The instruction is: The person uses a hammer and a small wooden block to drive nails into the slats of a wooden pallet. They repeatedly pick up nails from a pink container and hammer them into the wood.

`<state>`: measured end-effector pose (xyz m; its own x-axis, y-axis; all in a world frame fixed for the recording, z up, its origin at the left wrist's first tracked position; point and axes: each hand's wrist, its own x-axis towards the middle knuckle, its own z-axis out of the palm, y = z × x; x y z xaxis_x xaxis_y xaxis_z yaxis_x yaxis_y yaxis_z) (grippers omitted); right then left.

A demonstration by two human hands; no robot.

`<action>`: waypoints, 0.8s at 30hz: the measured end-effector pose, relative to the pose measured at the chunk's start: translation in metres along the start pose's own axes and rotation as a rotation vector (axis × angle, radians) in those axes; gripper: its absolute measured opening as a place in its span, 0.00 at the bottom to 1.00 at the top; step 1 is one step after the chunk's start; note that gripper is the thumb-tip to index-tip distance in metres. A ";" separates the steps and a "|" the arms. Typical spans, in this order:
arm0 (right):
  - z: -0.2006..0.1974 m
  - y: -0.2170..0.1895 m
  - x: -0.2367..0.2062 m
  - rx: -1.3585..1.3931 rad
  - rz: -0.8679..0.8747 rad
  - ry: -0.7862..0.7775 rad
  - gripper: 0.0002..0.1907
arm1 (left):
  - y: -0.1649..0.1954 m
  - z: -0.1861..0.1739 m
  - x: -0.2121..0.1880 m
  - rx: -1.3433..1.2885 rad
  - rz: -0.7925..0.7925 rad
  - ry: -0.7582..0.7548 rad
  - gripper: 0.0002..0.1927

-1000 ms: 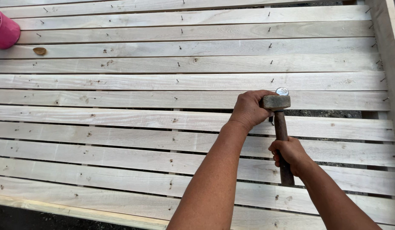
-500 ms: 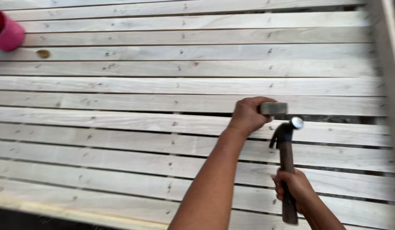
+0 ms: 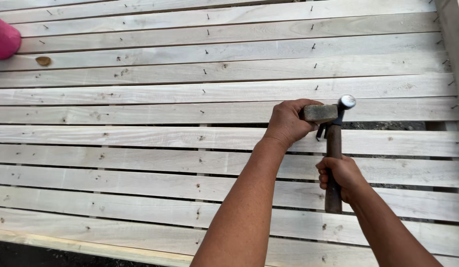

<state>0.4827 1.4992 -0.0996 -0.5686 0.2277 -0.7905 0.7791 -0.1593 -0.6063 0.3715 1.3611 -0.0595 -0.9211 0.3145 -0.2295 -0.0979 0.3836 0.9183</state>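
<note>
The left hand grips a small grey wooden block over pale wooden slats; the right hand is wrapped tight around a brown-handled steel hammer.

Block left of hammer; cup far left on slats

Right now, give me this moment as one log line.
left hand: grips small block | right hand: grips hammer, head beside block | surface: wood slats | far left: pink cup
</note>
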 end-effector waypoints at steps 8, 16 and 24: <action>0.010 0.003 0.010 0.076 0.026 0.022 0.05 | 0.001 0.003 0.000 -0.013 -0.036 -0.031 0.20; 0.015 0.004 0.010 0.045 0.052 0.048 0.02 | 0.003 0.004 0.004 -0.002 -0.017 -0.051 0.21; 0.016 0.000 0.002 0.017 0.062 0.059 0.02 | 0.004 0.005 0.003 0.030 -0.010 -0.045 0.21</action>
<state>0.4772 1.4841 -0.1022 -0.5023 0.2725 -0.8206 0.8077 -0.1909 -0.5578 0.3698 1.3679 -0.0577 -0.9020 0.3492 -0.2538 -0.0950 0.4130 0.9058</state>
